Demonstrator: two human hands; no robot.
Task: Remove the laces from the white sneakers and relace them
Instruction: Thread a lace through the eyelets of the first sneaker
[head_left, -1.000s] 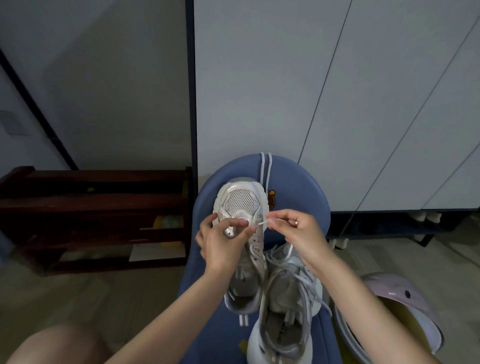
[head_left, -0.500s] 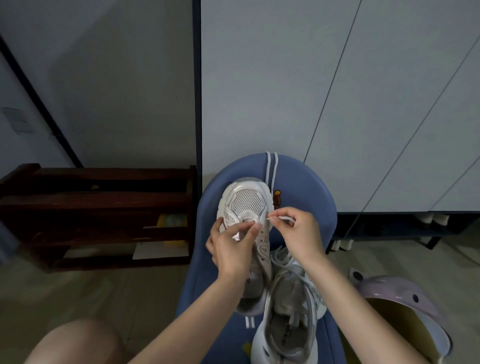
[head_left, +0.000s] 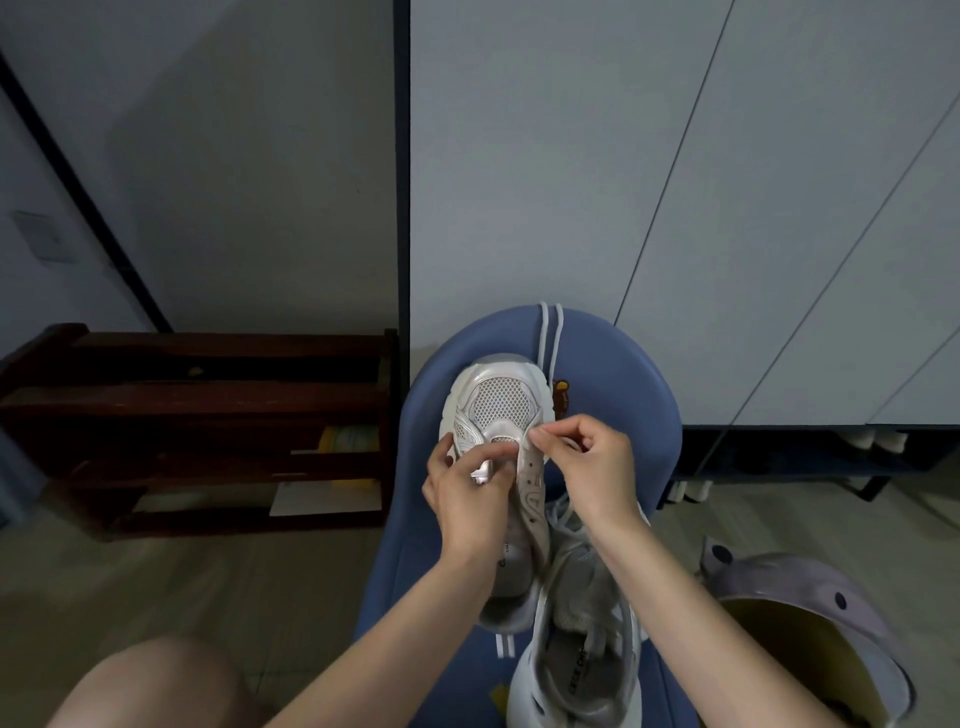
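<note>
Scene: A person works on a pair of white sneakers set on a blue stool (head_left: 613, 364), seen from above.
Left hand: The left hand (head_left: 467, 493) lies over the mid-part of the far sneaker (head_left: 496, 410), fingers curled at the eyelet row; whether they pinch a lace end or only steady the tongue cannot be told.
Right hand: The right hand (head_left: 592, 462), just beside the left, pinches a lace tip (head_left: 535, 434) between thumb and forefinger at the lowest eyelets, close to the toe.
Progress: By the look of it, the far sneaker is stripped bare and its relacing is only starting, the eyelet strip under the hands standing open with no crossings showing.
Still to do: The near sneaker (head_left: 576, 649), below the right wrist, keeps its laces threaded, loose and tangled; it appears untouched, so most of the job remains.
Spare lace: Two white cords (head_left: 550, 332) hang over the stool's rim beyond the hands.
Materials: The far sneaker shows a mesh toe panel, glossy silvery overlays and a thick rounded sole; the laces are thin, flat and limp.
Stool: Smooth, rounded, matte blue, with a small bear emblem (head_left: 560, 397) just past the right hand.
Surroundings: A dark wooden rack (head_left: 197, 415) stands left of the left hand; a lilac tub (head_left: 810, 597) sits right of the right forearm.
</note>
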